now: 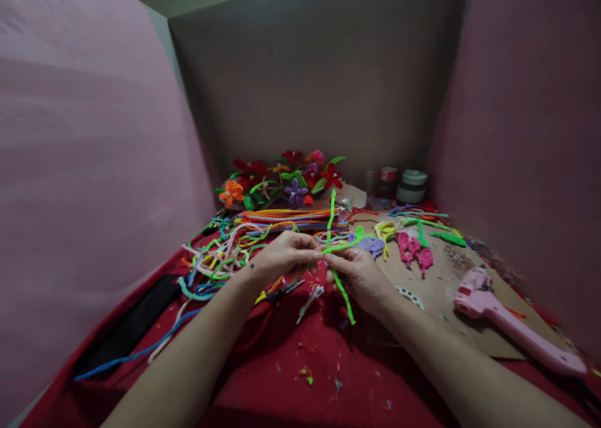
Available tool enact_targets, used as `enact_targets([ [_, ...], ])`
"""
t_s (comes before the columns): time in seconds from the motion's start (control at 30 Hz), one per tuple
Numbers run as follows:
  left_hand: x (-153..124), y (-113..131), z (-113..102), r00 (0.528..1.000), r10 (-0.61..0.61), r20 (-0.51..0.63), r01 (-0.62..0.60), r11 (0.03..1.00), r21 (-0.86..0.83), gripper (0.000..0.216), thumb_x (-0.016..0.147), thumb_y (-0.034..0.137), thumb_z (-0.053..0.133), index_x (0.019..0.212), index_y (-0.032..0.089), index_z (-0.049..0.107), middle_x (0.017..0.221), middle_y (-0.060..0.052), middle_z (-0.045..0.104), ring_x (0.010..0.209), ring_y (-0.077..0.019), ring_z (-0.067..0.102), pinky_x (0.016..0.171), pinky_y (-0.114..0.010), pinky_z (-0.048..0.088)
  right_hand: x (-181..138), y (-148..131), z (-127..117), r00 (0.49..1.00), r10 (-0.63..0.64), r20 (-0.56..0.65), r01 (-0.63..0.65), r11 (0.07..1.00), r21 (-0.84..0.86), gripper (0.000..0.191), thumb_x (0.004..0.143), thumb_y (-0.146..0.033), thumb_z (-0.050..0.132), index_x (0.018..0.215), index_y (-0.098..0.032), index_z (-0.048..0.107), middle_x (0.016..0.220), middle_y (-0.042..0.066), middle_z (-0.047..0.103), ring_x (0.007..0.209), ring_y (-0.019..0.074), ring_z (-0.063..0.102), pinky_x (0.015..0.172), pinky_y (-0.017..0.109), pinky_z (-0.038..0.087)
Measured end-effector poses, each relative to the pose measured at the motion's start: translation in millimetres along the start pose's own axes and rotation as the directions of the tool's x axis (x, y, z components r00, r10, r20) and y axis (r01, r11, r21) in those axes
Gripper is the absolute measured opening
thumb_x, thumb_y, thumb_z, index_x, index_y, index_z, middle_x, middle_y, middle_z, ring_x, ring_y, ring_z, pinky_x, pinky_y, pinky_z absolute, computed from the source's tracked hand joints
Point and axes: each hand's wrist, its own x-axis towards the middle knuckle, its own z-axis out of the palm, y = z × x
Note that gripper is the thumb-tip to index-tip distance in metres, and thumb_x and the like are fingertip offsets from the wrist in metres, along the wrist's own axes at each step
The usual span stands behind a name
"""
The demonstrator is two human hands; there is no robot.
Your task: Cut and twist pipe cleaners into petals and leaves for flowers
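Observation:
Bright green pipe cleaners [345, 300] cross each other between my two hands, one long piece standing nearly upright and a shorter one running off to the right with a curled end. My left hand [293, 253] pinches them at the crossing from the left side. Close beside it, my right hand [364, 278] is closed on them just below and right of the crossing. The fingertips nearly meet, and the exact join is partly hidden. Under the hands lie a small bunch of white stamen-like strands [310, 303] and bits of fluff on the red cloth [272, 378].
Behind are a bundle of coloured pipe cleaners [291, 218] and fuzzy flowers [295, 192]. Loose pipe cleaners [220, 259] tangle at left, near a black flat object [136, 321]. On the right, a cardboard sheet [441, 315] bears pink petals [413, 249] and a pink glue gun [511, 321]. Jars [412, 187] stand behind.

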Motion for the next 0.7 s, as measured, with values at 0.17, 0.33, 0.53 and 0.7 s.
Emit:
enact_targets([
  [0.17,1,-8,7,0.996,-0.051,-0.073,0.047,0.998,-0.052,0.028,0.068,0.035,0.065,0.082,0.014,0.052,0.048,0.006,0.052,0.028,-0.0024,0.032,0.03,-0.015,0.02,-3,2,1,0.998,0.035,-0.059,-0.044,0.986,-0.162,0.03,0.073,-0.042,0.062,0.074,-0.012,0.063,0.048,0.0,0.057,0.036,0.0062,0.045,0.035,0.016,0.031],
  [0.33,0,-13,12,1.0,0.01,-0.006,-0.011,0.992,-0.125,0.037,0.069,0.034,0.066,0.098,0.015,0.053,0.05,0.005,0.057,0.028,-0.002,0.034,0.031,-0.015,0.021,-4,8,-4,0.997,0.026,-0.074,-0.044,0.966,-0.254,0.038,0.076,-0.046,0.057,0.059,-0.012,0.06,0.049,0.002,0.057,0.036,0.0065,0.044,0.036,0.018,0.029],
  [0.53,-6,-15,9,0.999,-0.001,0.036,0.01,0.965,-0.26,0.04,0.067,0.033,0.067,0.101,0.014,0.058,0.054,0.003,0.06,0.027,-0.0027,0.036,0.029,-0.016,0.021,-5,10,-6,0.996,0.077,-0.035,-0.083,0.979,-0.187,0.031,0.076,-0.041,0.057,0.063,-0.013,0.062,0.047,0.002,0.056,0.038,0.0085,0.044,0.037,0.02,0.028],
  [0.7,-9,-11,15,1.0,0.002,0.009,0.0,0.962,-0.274,0.035,0.067,0.031,0.066,0.097,0.014,0.06,0.056,0.002,0.06,0.029,-0.0027,0.039,0.029,-0.015,0.022,-8,4,0,0.994,0.089,-0.067,-0.098,0.985,-0.141,0.029,0.074,-0.038,0.06,0.06,-0.013,0.06,0.046,0.001,0.055,0.037,0.0072,0.043,0.037,0.019,0.026],
])
